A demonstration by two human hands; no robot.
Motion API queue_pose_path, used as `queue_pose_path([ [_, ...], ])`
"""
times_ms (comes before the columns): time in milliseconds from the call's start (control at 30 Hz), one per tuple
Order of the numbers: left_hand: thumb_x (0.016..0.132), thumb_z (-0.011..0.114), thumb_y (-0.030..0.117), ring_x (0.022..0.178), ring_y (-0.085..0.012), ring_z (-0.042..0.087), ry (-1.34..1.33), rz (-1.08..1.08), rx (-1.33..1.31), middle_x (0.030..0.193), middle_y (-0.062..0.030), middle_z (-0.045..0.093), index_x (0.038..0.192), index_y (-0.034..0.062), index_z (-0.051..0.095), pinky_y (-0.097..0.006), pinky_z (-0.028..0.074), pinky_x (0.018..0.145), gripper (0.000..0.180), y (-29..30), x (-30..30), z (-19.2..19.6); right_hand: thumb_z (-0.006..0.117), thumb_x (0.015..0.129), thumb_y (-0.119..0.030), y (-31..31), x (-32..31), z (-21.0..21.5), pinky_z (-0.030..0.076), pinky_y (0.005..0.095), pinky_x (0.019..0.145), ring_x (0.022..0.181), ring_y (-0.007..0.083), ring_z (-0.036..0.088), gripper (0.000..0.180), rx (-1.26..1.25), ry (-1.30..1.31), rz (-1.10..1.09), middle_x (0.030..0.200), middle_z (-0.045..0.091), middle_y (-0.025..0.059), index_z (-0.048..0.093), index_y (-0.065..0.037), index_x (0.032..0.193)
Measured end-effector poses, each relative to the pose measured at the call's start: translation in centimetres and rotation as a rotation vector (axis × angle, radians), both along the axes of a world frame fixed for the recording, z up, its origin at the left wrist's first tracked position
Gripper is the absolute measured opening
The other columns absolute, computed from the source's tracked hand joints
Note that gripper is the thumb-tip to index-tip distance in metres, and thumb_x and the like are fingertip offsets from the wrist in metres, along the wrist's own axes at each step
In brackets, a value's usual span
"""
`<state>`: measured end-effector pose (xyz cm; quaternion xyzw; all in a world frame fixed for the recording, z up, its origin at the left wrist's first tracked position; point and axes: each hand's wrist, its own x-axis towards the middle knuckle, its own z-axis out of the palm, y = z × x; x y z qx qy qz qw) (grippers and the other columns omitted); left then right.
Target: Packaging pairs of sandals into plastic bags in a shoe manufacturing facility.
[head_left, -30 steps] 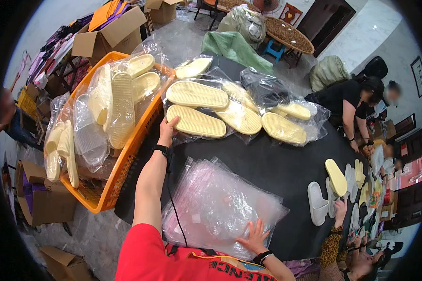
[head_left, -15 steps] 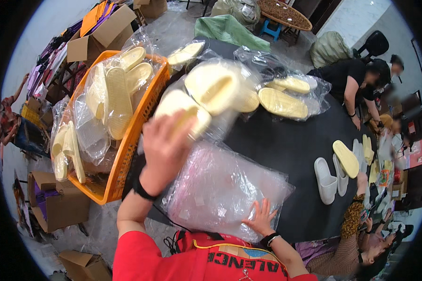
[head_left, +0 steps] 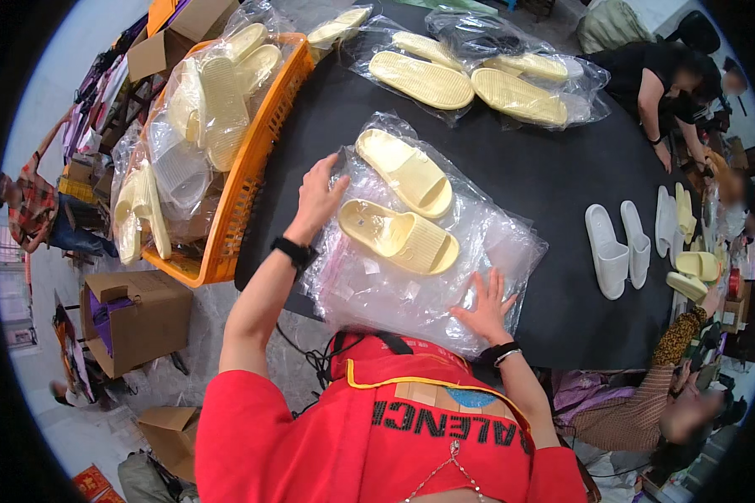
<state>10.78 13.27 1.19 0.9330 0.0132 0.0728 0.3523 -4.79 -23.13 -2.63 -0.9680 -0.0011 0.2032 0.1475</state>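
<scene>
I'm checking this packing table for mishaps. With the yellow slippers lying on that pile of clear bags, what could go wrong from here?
The yellow slippers lie loose on slick clear bags; they might slide if the pile shifts. The pile overhangs the black table edge under the right hand, so bags could slip off. The left hand rests at the pile's far corner.

Clear plastic bags (head_left: 411, 293) stacked on black table, bagged yellow slippers (head_left: 470, 71) beyond, brown cartons (head_left: 138, 314) on floor

We note matt, ribbed yellow foam slippers (head_left: 398, 236) on glossy, crinkled clear plastic bags (head_left: 411, 289), over a matt black worktop (head_left: 554, 176).
</scene>
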Motion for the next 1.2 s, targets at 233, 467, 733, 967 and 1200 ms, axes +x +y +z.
queue_pose_path([
  [233,0.081,0.048,0.051,0.122,-0.032,0.035,0.275,0.171,-0.235,0.128,-0.0186,0.042,0.136,0.0083,0.027,-0.046,0.024,0.099,0.072,3.2,4.2,-4.8,0.062,0.076,-0.039,-1.5,0.8,1.1,0.038,0.0488,0.087,0.106,0.0285,0.05,0.057,0.385,-0.205,-0.073,0.124,0.047,0.0145,0.046,-0.008,0.122],
  [467,0.072,0.054,0.062,0.116,-0.0296,0.042,0.37,0.059,-0.043,0.126,-0.0184,0.043,0.134,0.005,0.031,-0.039,0.027,0.098,0.087,3.1,6.6,-2.0,0.056,0.083,-0.036,4.7,2.4,1.6,0.046,0.0289,0.063,0.08,0.0127,0.056,0.045,0.924,0.273,-0.726,0.089,0.058,0.0051,0.05,-0.003,0.114],
  [733,0.079,0.063,0.035,0.068,-0.0101,0.052,0.368,0.151,-0.484,0.082,-0.0043,0.059,0.103,-0.0005,0.057,-0.024,0.042,0.067,0.044,3.8,6.4,-5.1,0.049,0.089,-0.03,5.4,3.3,-0.7,0.045,0.0261,0.058,0.074,0.0109,0.056,0.021,1.149,0.325,-0.826,0.083,0.058,0.0013,0.053,-0.01,0.088],
  [967,0.084,0.054,0.011,0.064,-0.0093,0.053,0.22,-0.254,-0.742,0.071,-0.0016,0.055,0.085,0.004,0.054,-0.021,0.041,0.061,0.007,2.1,0.8,6.9,0.045,0.091,-0.029,-1.1,2.6,1.2,0.046,0.0278,0.059,0.075,0.0124,0.056,0.02,1.246,0.095,-0.968,0.082,0.056,0.0018,0.051,-0.01,0.091],
  [1200,0.084,0.051,0.012,0.06,-0.0174,0.058,0.777,-0.63,-0.391,0.093,-0.0108,0.062,0.128,0.0067,0.041,-0.028,0.047,0.057,0.046,-0.4,-5.8,2.7,0.046,0.09,-0.028,-5.3,0.9,-1.3,0.045,0.0249,0.055,0.069,0.0102,0.055,0.019,1.002,0.078,-1.001,0.077,0.055,0.0005,0.051,-0.009,0.091],
])
